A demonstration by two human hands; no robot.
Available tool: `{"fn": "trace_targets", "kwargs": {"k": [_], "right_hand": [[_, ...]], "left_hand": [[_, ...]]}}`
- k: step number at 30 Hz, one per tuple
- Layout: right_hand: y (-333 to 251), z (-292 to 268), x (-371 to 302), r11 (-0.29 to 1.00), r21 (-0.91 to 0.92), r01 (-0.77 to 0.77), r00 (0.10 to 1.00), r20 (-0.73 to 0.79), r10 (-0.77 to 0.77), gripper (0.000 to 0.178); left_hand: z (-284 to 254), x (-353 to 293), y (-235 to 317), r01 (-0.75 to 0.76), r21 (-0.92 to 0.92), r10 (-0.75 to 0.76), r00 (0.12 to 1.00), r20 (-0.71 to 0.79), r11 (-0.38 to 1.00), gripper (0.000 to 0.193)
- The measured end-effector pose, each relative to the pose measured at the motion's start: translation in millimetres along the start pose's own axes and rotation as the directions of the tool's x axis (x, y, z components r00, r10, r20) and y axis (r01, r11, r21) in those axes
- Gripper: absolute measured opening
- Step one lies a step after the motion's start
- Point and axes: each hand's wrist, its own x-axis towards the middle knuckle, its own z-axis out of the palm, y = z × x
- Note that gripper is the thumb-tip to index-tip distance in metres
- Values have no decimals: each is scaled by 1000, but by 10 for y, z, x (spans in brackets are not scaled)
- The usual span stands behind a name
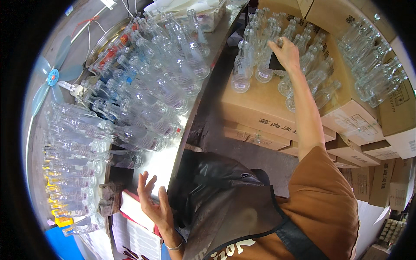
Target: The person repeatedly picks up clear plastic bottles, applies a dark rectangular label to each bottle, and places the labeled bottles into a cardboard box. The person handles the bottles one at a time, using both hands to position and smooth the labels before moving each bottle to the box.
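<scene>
My right hand point(287, 55) reaches out over a cardboard box, its fingers closed at the neck of a clear glass bottle in a group standing there. A dark flat patch point(276, 63) shows just below the fingers; what it is I cannot tell. At the near left corner of this group stands another glass bottle point(241, 71), upright and untouched. My left hand point(155, 207) is raised near the metal table's front edge, fingers apart and nothing in it. Close beyond it, many clear bottles point(167, 89) crowd the metal table point(162, 167).
More bottles stand on a box point(376, 65) at the far right. Stacked cartons point(260, 106) fill the right side. A blue-bladed fan point(53, 77) is at the left. Papers point(136, 229) lie below the table's near end, and grey floor point(268, 162) shows between table and boxes.
</scene>
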Motion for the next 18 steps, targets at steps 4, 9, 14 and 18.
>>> {"fn": "trace_targets", "kwargs": {"k": [4,9,14,18], "right_hand": [[64,36,136,999,-43,1,1000,15,-1,69],[0,86,143,998,-44,-36,996,79,40,77],[-246,-400,-77,984,-156,81,997,10,-80,76],[-236,-955,-154,853,-520,51,989,148,31,51]], "left_hand": [[29,23,-9,-21,27,21,1000,10,999,60],[29,21,-20,-4,35,4,1000,17,999,58],[14,7,-52,3,19,-4,1000,5,1000,56],[2,-13,-81,11,-5,-11,1000,13,1000,54]]}}
